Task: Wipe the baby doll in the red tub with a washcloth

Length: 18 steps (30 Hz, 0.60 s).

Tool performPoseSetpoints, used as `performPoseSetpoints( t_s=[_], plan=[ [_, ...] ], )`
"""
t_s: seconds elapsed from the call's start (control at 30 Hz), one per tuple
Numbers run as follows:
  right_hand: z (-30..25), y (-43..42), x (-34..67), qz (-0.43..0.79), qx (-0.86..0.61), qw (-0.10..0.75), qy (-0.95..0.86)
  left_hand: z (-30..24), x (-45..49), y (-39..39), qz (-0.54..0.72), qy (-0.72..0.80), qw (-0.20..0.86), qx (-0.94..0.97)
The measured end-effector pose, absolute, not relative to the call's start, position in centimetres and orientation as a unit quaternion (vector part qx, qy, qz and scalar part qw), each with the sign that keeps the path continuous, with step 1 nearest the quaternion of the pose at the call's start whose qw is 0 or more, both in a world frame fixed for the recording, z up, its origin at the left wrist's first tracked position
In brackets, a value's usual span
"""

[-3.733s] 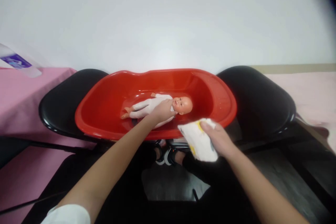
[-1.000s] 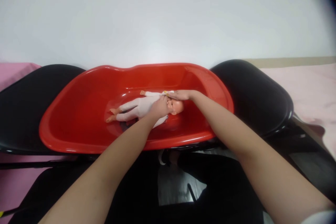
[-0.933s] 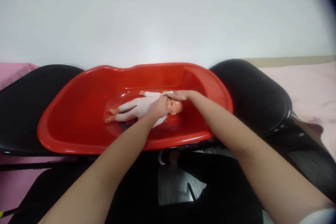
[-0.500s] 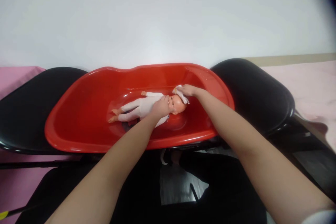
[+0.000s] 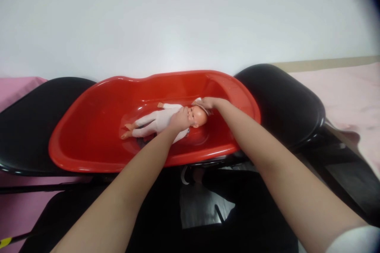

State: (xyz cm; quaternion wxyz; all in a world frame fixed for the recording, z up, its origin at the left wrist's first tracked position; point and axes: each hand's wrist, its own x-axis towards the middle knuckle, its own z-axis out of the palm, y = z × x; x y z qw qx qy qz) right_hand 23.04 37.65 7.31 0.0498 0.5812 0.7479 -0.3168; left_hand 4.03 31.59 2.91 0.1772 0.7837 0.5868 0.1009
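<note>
A small baby doll [image 5: 160,119] in a white suit lies on its back in a red plastic bathtub [image 5: 89,142], head to the right. My left hand [image 5: 179,119] is closed over the doll's chest and neck. My right hand [image 5: 206,103] presses a small white cloth [image 5: 198,100] against the top of the doll's head [image 5: 198,116]. Most of the cloth is hidden under my fingers.
The tub rests across two black chair seats, one to the left [image 5: 26,126] and one to the right [image 5: 282,102]. Pink fabric lies at the far left [image 5: 14,87] and a pale pink surface [image 5: 350,91] at the right. A white wall rises behind.
3.7 s ago my right hand held the folded cloth outside the tub's front rim. It has since reached in and moved the cloth over the doll's head. My left hand stayed on the doll.
</note>
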Motion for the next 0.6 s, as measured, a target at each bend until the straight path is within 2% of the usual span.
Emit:
performPoseSetpoints(
  t_s=[0.13, 0.33, 0.43, 0.6],
  plan=[
    [8.1, 37.2, 23.1, -0.254, 0.660, 0.011, 0.707, 2.6, 3.7, 31.9, 0.103, 0.596, 0.172, 0.778],
    [8.6, 36.3, 22.0, -0.293, 0.585, -0.069, 0.753, 2.4, 3.2, 32.2, 0.123, 0.598, 0.171, 0.773],
    [8.4, 36.6, 22.3, -0.314, 0.547, -0.063, 0.773, 2.1, 3.0, 32.4, 0.123, 0.592, 0.170, 0.778],
    [7.9, 37.3, 23.7, -0.442, 0.473, -0.019, 0.762, 1.6, 2.8, 32.7, 0.123, 0.581, 0.171, 0.786]
  ],
)
